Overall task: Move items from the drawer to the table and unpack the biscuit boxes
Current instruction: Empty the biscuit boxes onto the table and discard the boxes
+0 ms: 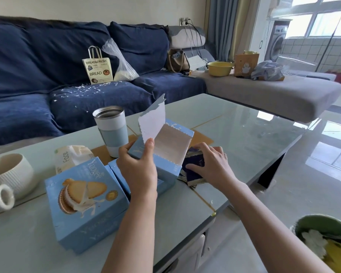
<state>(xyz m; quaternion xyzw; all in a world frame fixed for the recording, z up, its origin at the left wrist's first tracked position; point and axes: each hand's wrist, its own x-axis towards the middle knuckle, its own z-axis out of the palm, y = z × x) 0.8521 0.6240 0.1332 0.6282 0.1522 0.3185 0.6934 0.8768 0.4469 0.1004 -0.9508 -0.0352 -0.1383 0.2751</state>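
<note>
Fingers: left grip open biscuit box, right hold dark packets | glossy table | blue sofa

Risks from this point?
1. The left hand tilts the open box close to the tumbler, which has no lid; a bump could tip it.
2. The dark packets under the right hand lie near the table edge and could slide off.
</note>
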